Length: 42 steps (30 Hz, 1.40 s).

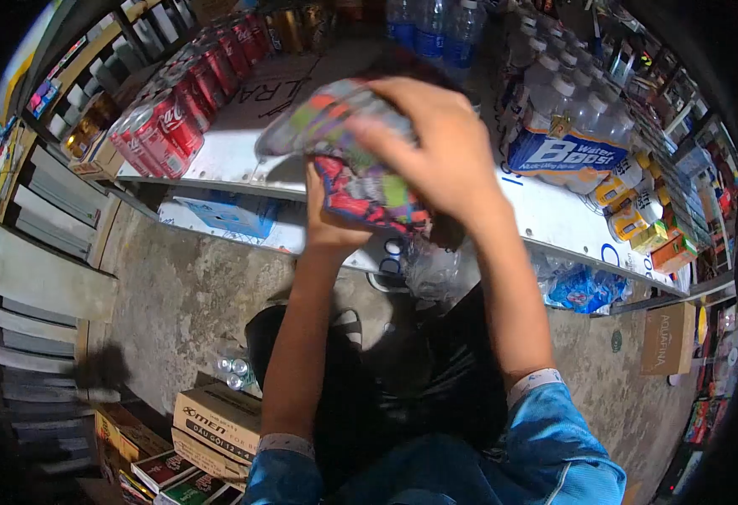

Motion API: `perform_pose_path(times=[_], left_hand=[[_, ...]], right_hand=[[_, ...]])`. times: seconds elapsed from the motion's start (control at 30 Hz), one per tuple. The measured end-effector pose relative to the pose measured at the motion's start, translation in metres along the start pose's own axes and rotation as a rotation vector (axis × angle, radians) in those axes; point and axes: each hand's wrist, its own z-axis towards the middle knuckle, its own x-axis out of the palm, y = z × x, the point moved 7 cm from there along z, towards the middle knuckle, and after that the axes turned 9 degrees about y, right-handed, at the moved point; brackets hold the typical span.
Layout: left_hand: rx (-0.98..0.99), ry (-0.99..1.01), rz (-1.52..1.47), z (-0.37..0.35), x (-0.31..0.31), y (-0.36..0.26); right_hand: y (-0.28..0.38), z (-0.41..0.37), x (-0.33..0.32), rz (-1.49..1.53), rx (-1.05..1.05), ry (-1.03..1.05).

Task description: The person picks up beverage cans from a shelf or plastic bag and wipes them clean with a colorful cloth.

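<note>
A crumpled multicoloured patterned cloth (pixel 365 194) is held up between my hands, in front of the metal shelf (pixel 260 181). My left hand (pixel 331 223) grips it from below, with its fingers mostly hidden behind the fabric. Over the top bends my right hand (pixel 436 143), its fingers curved onto the cloth and smeared by motion. Whether anything is wrapped inside the cloth cannot be seen.
Red Coca-Cola cans (pixel 167 130) stand in rows at the shelf's left. Blue-labelled bottles (pixel 461 38) are at the back, a Water Boost pack (pixel 567 147) to the right. Below are a blue pack (pixel 230 215) and clear plastic (pixel 440 269). Cardboard boxes (pixel 217 421) sit lower left.
</note>
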Motion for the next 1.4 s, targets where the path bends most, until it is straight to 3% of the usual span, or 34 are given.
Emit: perform_pose_path(times=[0.07, 0.13, 0.23, 0.27, 0.33, 0.4, 0.43, 0.53, 0.6, 0.67, 0.7, 0.73, 0.77, 0.8, 0.87, 0.9, 0.97, 1.0, 1.07, 1.17, 1.2, 1.27, 1.3, 1.33, 1.4], left_hand=[[-0.216, -0.166, -0.714, 0.018, -0.035, 0.01], [-0.321, -0.172, -0.8, 0.03, -0.053, 0.003], [-0.374, -0.158, -0.77, 0.028, -0.055, 0.001], [-0.374, -0.16, -0.788, 0.029, -0.054, 0.001], [-0.323, -0.133, -0.915, 0.023, -0.04, 0.005], [-0.004, -0.07, -0.639, 0.011, -0.003, -0.001], [-0.003, -0.067, -0.639, 0.012, -0.006, -0.002], [-0.212, -0.097, -1.683, 0.012, 0.001, 0.005], [-0.358, -0.113, -2.375, 0.017, 0.005, -0.005], [-0.351, -0.134, -2.16, 0.02, -0.013, -0.007], [-0.356, -0.128, -2.161, 0.016, -0.005, -0.003], [-0.372, -0.06, -1.368, 0.01, -0.003, 0.011], [-0.346, -0.007, -0.574, 0.016, -0.023, 0.012], [-0.326, -0.093, -0.766, 0.017, -0.035, 0.012], [-0.235, -0.059, -1.007, 0.02, -0.058, 0.016], [-0.236, -0.067, -1.006, 0.018, -0.059, 0.021], [-0.128, -0.243, -0.988, 0.013, -0.073, 0.026], [-0.129, -0.239, -0.988, 0.012, -0.074, 0.026], [-0.078, -0.275, -0.903, 0.014, -0.09, 0.021], [-0.028, -0.329, -0.858, 0.017, -0.093, 0.013], [-0.02, -0.344, -0.859, 0.018, -0.092, 0.011], [-0.019, -0.382, -0.865, 0.017, -0.092, 0.008], [-0.049, -0.353, -0.817, 0.017, -0.087, 0.008], [-0.079, -0.321, -0.771, 0.017, -0.084, 0.008], [-0.084, -0.312, -0.756, 0.018, -0.085, 0.006]], right_hand=[[-0.047, -0.006, 0.001, -0.159, 0.266, 0.122], [-0.081, -0.01, -0.001, -0.294, 0.36, 0.405], [-0.087, -0.001, 0.008, -0.393, 0.278, 0.559], [-0.073, 0.005, 0.009, -0.402, 0.274, 0.559], [-0.036, 0.013, 0.013, -0.12, 0.277, 0.35], [0.004, 0.015, 0.015, -0.11, 0.085, 0.245], [0.009, 0.014, 0.016, -0.108, 0.087, 0.244], [0.017, 0.015, 0.015, -0.23, 0.041, 0.221], [0.025, 0.017, 0.021, -0.211, -0.167, 0.332], [0.023, 0.02, 0.016, -0.251, -0.175, 0.378], [0.005, 0.025, 0.014, -0.124, 0.009, 0.524], [-0.014, 0.025, 0.015, 0.005, 0.195, 0.665], [-0.035, 0.029, 0.017, 0.038, 0.346, 0.651], [-0.047, 0.03, 0.013, 0.13, 0.412, 0.755], [-0.101, 0.034, 0.033, 0.108, 0.161, 0.706], [-0.104, 0.035, 0.034, 0.104, 0.154, 0.706], [-0.116, 0.03, 0.035, -0.091, 0.474, 0.77], [-0.111, 0.026, 0.036, -0.088, 0.476, 0.771], [-0.026, 0.033, 0.028, 0.125, 0.162, 0.617], [0.011, 0.025, 0.03, -0.17, -0.119, 0.42], [0.008, 0.028, 0.027, -0.17, -0.115, 0.422], [-0.03, 0.037, 0.031, 0.133, 0.224, 0.703], [-0.049, 0.041, 0.035, 0.242, 0.184, 0.706], [-0.048, 0.04, 0.037, 0.238, 0.182, 0.708], [-0.065, 0.037, 0.04, 0.004, 0.385, 0.75]])
